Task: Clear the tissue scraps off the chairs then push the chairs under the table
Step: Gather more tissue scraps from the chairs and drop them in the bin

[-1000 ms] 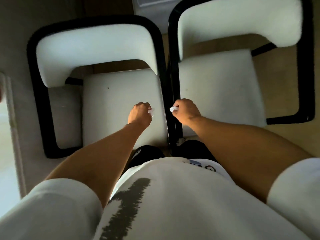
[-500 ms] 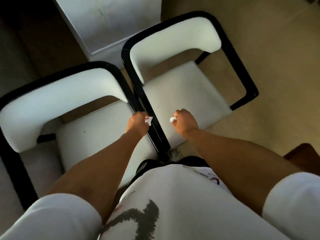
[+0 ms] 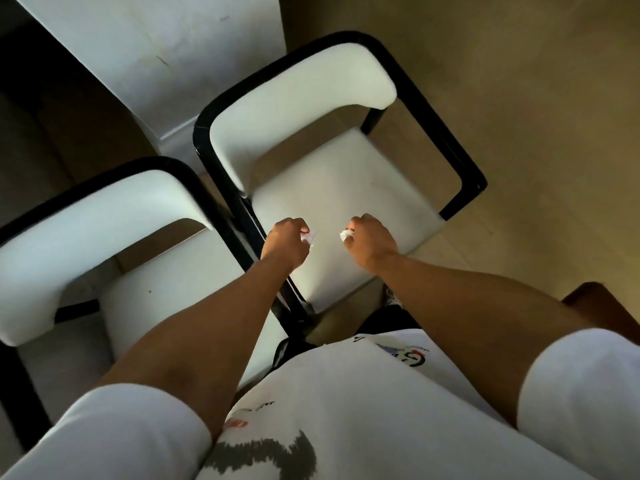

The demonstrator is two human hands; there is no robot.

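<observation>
Two white-cushioned chairs with black frames stand side by side below me. The left chair (image 3: 166, 306) is at the lower left, the right chair (image 3: 346, 181) in the middle. My left hand (image 3: 285, 245) is shut on a small white tissue scrap (image 3: 309, 237). A second tissue scrap (image 3: 345, 235) is held in my right hand (image 3: 372, 242), which is shut as well. Both hands hover over the front part of the right chair's seat. Both seats look bare of scraps. The white table (image 3: 166, 53) stands beyond the chairs at the top.
Beige floor (image 3: 519, 116) spreads to the right of the right chair. A brown wooden edge (image 3: 602, 303) shows at the right border. My white shirt fills the bottom of the view.
The view has swung right, so the chairs sit further left in the frame. Both hands, still holding their scraps, have shifted from the gap between the chairs to above the right chair's seat.
</observation>
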